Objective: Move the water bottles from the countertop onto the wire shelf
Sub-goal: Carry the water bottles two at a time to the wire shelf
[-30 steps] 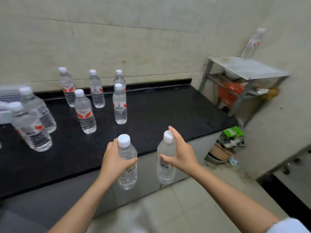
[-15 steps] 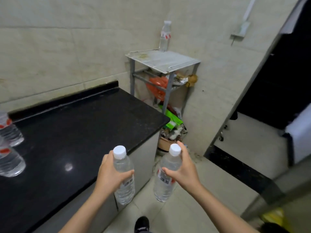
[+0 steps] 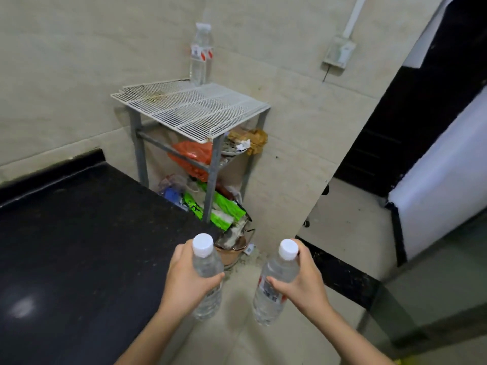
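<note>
My left hand grips a clear water bottle with a white cap, held upright over the corner of the black countertop. My right hand grips a second clear bottle, tilted slightly, over the floor. The white wire shelf stands ahead in the wall corner, beyond the countertop's right end. One bottle with a red label stands upright at the shelf's back corner. The rest of the shelf top is bare.
Under the wire shelf, grey metal legs frame an orange bag, green packets and a pot on the floor. A dark doorway opens to the right. A wall socket sits above right.
The view has swung right, away from the bottles on the countertop, and closer to the wire shelf. Both hands still hold their bottles, carried toward the shelf.
</note>
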The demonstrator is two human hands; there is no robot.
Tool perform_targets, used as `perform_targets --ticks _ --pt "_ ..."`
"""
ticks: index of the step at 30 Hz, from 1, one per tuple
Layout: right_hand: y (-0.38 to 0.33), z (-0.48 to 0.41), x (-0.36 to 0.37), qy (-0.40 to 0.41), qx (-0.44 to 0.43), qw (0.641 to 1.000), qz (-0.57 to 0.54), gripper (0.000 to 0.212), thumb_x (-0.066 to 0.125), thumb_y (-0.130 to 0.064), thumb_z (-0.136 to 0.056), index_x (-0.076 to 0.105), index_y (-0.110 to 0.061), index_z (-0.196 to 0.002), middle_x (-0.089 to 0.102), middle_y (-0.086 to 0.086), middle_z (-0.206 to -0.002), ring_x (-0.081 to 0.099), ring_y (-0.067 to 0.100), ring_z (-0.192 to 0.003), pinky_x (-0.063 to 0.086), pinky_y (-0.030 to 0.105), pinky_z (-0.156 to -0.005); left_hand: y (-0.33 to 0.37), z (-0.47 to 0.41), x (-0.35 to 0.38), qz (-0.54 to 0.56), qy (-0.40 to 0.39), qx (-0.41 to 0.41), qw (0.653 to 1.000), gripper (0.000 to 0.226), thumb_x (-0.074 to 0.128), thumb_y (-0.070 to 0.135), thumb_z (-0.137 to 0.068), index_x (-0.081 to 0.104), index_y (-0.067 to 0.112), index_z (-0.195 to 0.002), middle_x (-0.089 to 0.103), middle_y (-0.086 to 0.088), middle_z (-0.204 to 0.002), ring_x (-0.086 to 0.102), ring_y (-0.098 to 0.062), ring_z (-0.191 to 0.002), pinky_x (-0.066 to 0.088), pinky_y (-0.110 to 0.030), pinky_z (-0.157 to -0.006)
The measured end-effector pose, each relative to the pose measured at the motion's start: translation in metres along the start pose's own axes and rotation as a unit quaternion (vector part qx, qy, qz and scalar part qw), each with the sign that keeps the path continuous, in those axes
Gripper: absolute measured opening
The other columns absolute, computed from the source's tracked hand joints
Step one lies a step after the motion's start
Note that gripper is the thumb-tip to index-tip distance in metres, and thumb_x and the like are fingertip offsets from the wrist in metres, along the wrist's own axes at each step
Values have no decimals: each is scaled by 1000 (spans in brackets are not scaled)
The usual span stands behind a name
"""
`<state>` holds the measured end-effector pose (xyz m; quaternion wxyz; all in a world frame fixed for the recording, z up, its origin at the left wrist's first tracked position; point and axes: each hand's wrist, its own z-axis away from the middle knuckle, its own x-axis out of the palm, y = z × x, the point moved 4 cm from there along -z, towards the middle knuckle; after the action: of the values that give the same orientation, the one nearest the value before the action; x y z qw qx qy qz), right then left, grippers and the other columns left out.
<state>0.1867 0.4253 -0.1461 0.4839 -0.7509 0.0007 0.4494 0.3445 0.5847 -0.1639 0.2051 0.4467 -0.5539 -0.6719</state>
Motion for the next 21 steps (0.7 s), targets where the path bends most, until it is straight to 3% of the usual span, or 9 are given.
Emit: perform_targets --ticks 3,7,10,15,19,21 --pt "6 -36 -18 25 4 1000 2 73 81 -17 -60 31 -46 -104 46 -9 -111 49 10 -101 38 23 -80 24 -38 21 -2 -20 24 1000 58 82 10 -57 44 25 -98 47 -5 -101 52 -23 -99 40 -31 -82" --pt "20 -89 -44 46 -6 999 6 72 81 -19 -61 38 -29 -117 43 -8 -112 51 16 -103 46 35 -84 58 -88 54 -21 -40 68 997 53 82 15 -57 46 23 -95 50 -6 -102 52 -22 -98 43 -33 -83" --pt "28 -138 -70 63 -37 997 -7 73 82 -19 -61 34 -32 -114 42 -7 -113 48 14 -105 45 36 -87 83 -133 80 -22 -44 93 994 50 81 23 -52 45 31 -87 54 -9 -100 56 -25 -96 45 -35 -77" --pt "38 -231 -114 60 -100 993 -5 79 82 -21 -62 38 -17 -127 40 -6 -115 45 13 -106 43 34 -90 126 -200 123 -14 1 110 994 68 83 24 -54 46 23 -112 55 -8 -112 54 -24 -106 44 -38 -88" --pt "39 -302 -144 64 -153 986 -4 77 82 -21 -60 40 -17 -125 43 -4 -116 50 19 -110 44 35 -87 159 -237 151 -4 39 123 992 61 79 36 -49 45 39 -100 59 -3 -108 57 -18 -101 47 -36 -85" --pt "31 -337 -156 57 -189 980 3 77 82 -22 -60 41 -16 -124 46 2 -120 51 21 -110 45 36 -86 176 -255 153 22 57 120 991 59 85 25 -54 47 35 -98 61 2 -100 60 -12 -93 47 -33 -82"
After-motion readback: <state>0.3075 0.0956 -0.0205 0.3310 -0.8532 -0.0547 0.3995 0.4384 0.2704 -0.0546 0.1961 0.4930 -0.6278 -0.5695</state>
